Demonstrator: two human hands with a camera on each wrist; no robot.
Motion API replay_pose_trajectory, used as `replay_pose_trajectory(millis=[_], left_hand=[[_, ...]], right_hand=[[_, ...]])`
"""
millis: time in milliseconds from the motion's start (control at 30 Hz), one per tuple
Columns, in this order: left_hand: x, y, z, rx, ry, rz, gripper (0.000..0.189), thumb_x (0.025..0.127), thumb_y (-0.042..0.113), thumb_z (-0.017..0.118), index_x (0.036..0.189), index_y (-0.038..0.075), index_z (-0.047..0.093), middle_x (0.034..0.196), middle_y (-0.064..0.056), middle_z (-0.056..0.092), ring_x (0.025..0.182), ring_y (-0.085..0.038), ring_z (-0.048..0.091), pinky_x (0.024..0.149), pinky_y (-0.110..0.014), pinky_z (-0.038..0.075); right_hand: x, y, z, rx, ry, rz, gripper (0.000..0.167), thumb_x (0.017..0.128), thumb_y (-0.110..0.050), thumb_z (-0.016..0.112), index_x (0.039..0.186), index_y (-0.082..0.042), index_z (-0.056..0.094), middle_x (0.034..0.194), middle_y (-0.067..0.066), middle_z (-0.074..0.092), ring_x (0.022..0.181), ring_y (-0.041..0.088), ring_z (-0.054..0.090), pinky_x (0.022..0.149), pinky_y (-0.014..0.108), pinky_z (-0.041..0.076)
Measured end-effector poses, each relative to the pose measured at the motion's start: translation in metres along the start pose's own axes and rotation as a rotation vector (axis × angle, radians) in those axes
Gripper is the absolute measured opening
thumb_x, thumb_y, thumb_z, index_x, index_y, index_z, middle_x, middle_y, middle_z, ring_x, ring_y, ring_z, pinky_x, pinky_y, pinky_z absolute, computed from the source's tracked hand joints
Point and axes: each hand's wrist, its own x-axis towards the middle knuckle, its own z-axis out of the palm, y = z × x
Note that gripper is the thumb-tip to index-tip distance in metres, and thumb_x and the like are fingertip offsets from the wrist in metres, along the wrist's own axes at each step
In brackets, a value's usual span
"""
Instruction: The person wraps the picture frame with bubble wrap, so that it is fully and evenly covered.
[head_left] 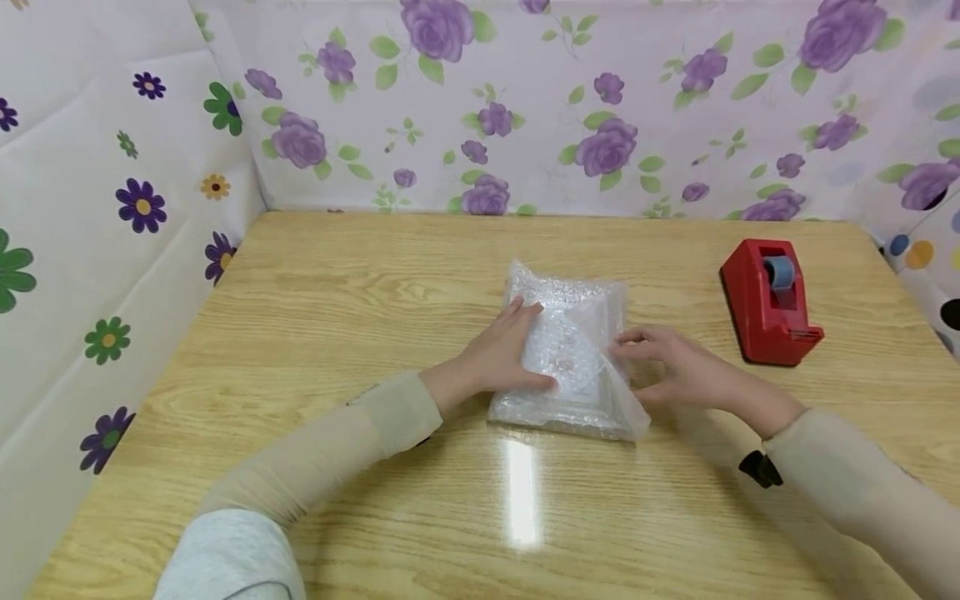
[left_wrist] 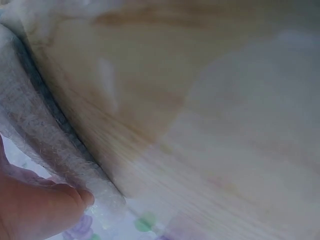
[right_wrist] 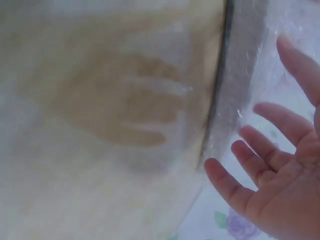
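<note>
A flat package in clear bubble wrap point(head_left: 566, 333) lies on the table, with something pale and rectangular inside that I cannot make out. My left hand point(head_left: 504, 350) rests on its left side, fingers and thumb spread. At the package's right side, a loose flap of wrap point(head_left: 621, 398) slants toward the near corner. My right hand point(head_left: 686, 367) is beside that flap, its fingertips close to the edge. In the right wrist view the fingers of the right hand point(right_wrist: 275, 170) are spread and loosely bent, with nothing gripped. The left wrist view catches the wrapped edge point(left_wrist: 45, 120) beside my left hand.
A red tape dispenser point(head_left: 776, 308) with a roll of tape point(head_left: 780, 272) stands to the right, beyond my right hand. The wood-grain table point(head_left: 360, 283) meets a flowered cloth point(head_left: 540, 100) at the back and another flowered sheet point(head_left: 67, 308) on the left.
</note>
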Motion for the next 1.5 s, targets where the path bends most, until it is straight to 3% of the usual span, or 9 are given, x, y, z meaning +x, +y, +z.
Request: replay_pose_trajectory(millis=[433, 633, 700, 800, 867, 1000, 1100, 1233, 1500], left_hand=[[0.000, 0.003, -0.002, -0.027, 0.006, 0.003, 0.109, 0.071, 0.046, 0.079, 0.150, 0.004, 0.017, 0.158, -0.013, 0.019, 0.148, -0.027, 0.002, 0.120, -0.039, 0.009], [0.002, 0.002, -0.003, -0.145, -0.006, -0.008, 0.111, 0.064, 0.047, 0.084, 0.147, 0.003, 0.024, 0.157, -0.014, 0.018, 0.147, -0.028, -0.002, 0.120, -0.041, 0.004], [0.003, 0.001, -0.006, -0.196, -0.027, -0.004, 0.102, 0.064, 0.046, 0.085, 0.140, 0.001, 0.032, 0.156, -0.016, 0.020, 0.147, -0.029, -0.004, 0.120, -0.042, 0.005], [0.004, -0.001, -0.013, -0.274, -0.074, 0.016, 0.065, 0.078, 0.041, 0.076, 0.115, -0.002, 0.045, 0.155, -0.022, 0.019, 0.146, -0.033, -0.007, 0.120, -0.044, 0.004], [0.004, -0.003, -0.019, -0.337, -0.118, 0.027, 0.045, 0.091, 0.038, 0.062, 0.100, -0.004, 0.046, 0.156, -0.023, 0.016, 0.146, -0.033, -0.009, 0.120, -0.045, 0.001], [0.005, -0.005, -0.027, -0.406, -0.192, 0.010, 0.054, 0.102, 0.042, 0.036, 0.098, -0.007, 0.057, 0.159, -0.015, 0.010, 0.146, -0.026, -0.014, 0.120, -0.046, -0.003], [0.007, -0.006, -0.029, -0.389, -0.211, 0.001, 0.059, 0.100, 0.048, 0.035, 0.094, -0.005, 0.062, 0.159, -0.012, 0.008, 0.146, -0.025, -0.014, 0.120, -0.047, -0.003], [0.007, -0.005, -0.028, -0.384, -0.179, -0.001, 0.050, 0.098, 0.044, 0.044, 0.079, 0.000, 0.058, 0.158, -0.014, 0.012, 0.146, -0.028, -0.010, 0.120, -0.048, 0.000], [0.005, -0.002, -0.023, -0.423, -0.101, -0.021, 0.042, 0.096, 0.038, 0.053, 0.073, 0.004, 0.062, 0.156, -0.015, 0.021, 0.147, -0.030, -0.004, 0.120, -0.047, 0.003]], right_hand=[[0.005, 0.008, -0.001, -0.038, -0.056, -0.092, 0.054, 0.076, -0.020, 0.077, 0.124, -0.002, 0.060, 0.130, 0.018, 0.054, 0.120, 0.039, 0.047, 0.096, 0.061, 0.040], [0.005, 0.004, 0.000, -0.067, -0.106, -0.057, 0.057, 0.081, -0.016, 0.068, 0.133, -0.002, 0.053, 0.141, 0.019, 0.046, 0.130, 0.042, 0.038, 0.102, 0.066, 0.031], [0.005, 0.003, 0.001, -0.067, -0.125, -0.035, 0.058, 0.082, -0.014, 0.066, 0.136, -0.002, 0.051, 0.144, 0.018, 0.043, 0.132, 0.041, 0.035, 0.104, 0.066, 0.029], [0.004, 0.000, 0.001, -0.072, -0.150, -0.005, 0.058, 0.084, -0.013, 0.063, 0.138, -0.003, 0.048, 0.147, 0.017, 0.040, 0.135, 0.041, 0.032, 0.106, 0.066, 0.026], [0.002, -0.002, 0.001, -0.082, -0.159, 0.013, 0.058, 0.084, -0.015, 0.063, 0.139, -0.004, 0.048, 0.147, 0.017, 0.040, 0.135, 0.042, 0.032, 0.106, 0.067, 0.025], [0.000, -0.005, 0.000, -0.106, -0.165, 0.037, 0.057, 0.084, -0.016, 0.063, 0.138, -0.005, 0.049, 0.146, 0.016, 0.041, 0.135, 0.042, 0.032, 0.105, 0.068, 0.025], [0.001, -0.006, -0.001, -0.131, -0.154, 0.038, 0.055, 0.084, -0.015, 0.063, 0.137, -0.006, 0.050, 0.145, 0.016, 0.043, 0.133, 0.041, 0.035, 0.105, 0.067, 0.027], [0.002, -0.006, 0.000, -0.160, -0.145, 0.038, 0.055, 0.084, -0.017, 0.063, 0.136, -0.006, 0.051, 0.144, 0.016, 0.044, 0.132, 0.041, 0.036, 0.105, 0.066, 0.027], [0.003, -0.009, 0.001, -0.173, -0.139, 0.039, 0.055, 0.083, -0.019, 0.064, 0.135, -0.005, 0.053, 0.142, 0.017, 0.046, 0.130, 0.042, 0.038, 0.105, 0.066, 0.030]])
